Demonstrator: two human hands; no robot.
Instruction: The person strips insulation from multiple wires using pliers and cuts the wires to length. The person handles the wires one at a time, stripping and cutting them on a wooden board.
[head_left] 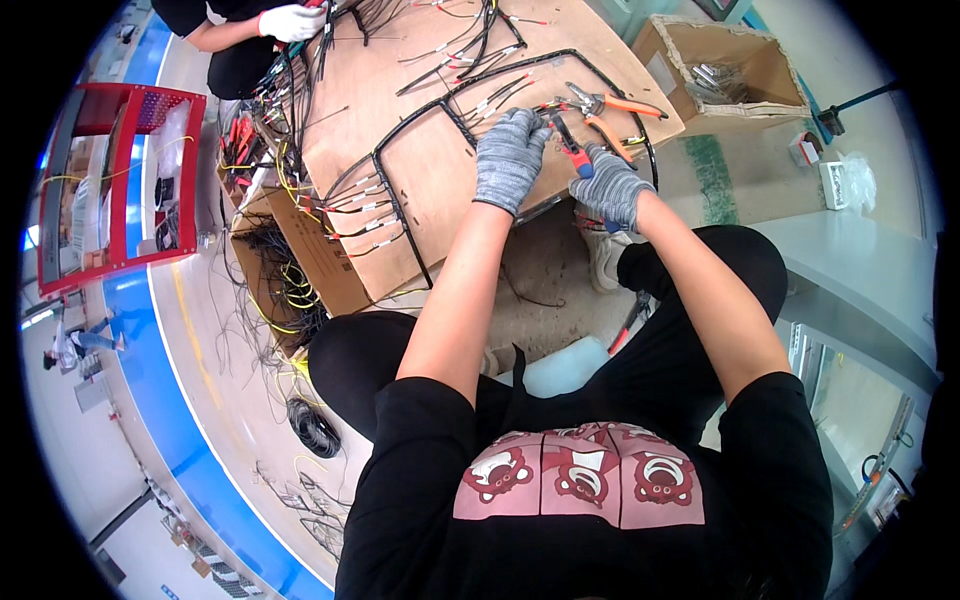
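Wire harness [443,103], black, branching, knit-gloved right grip [612,187] around red-blue pliers [576,158], left grip [511,160] unclear

A red-framed rack [124,180] is seen at left beside a blue floor stripe [160,390], with a person [92,340] pictured farther left. At far right, metal parts [715,85] are held in an open cardboard box [660,72]. Beyond a pale grey bench [850,255] at right, a translucent plastic bag [860,180] is shown; a green floor strip [712,180] is marked nearby.
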